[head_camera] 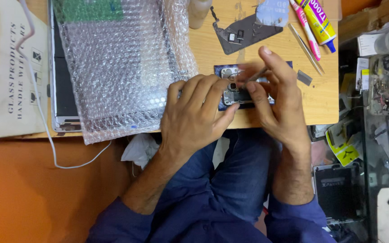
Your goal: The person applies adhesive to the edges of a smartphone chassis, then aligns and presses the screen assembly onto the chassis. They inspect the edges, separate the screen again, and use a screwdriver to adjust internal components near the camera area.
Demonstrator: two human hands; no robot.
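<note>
— Two hands over one opened phone (237,90) at the near edge of the wooden table (320,99). Which way does it lie?

— Long axis left to right, back side up, camera hole near the middle. Its ends are covered by fingers.

— Left hand (194,119)?

— Fingers together, curled down on the phone's left part, thumb pressed along its near edge.

— Right hand (280,105)?

— Pinches a thin metal tool (258,74), tip toward the camera hole. Blurred; cannot tell if the tip touches.

— Around it?

— Bubble wrap (118,63) left, dark back cover (248,31) behind, glue tube (317,20) and tweezers (306,48) right.
</note>
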